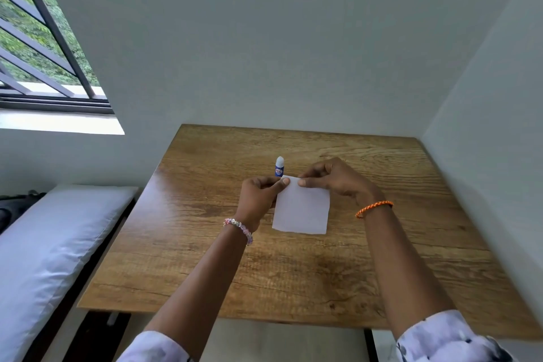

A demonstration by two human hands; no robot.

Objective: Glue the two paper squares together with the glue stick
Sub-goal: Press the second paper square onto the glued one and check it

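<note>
A white paper square (302, 210) lies in the middle of the wooden table (205, 258). Both hands pinch its far edge. My left hand (260, 200) grips the far left corner between thumb and fingers. My right hand (335, 181) holds the far right part of that edge. I cannot tell whether one sheet or two stacked sheets are there. A small glue stick (279, 166), blue with a white cap, stands upright just behind the paper, between the two hands and untouched.
The table stands in a corner with walls behind and to the right. A grey cushion (50, 250) lies on a bench to the left, below a barred window (44, 47).
</note>
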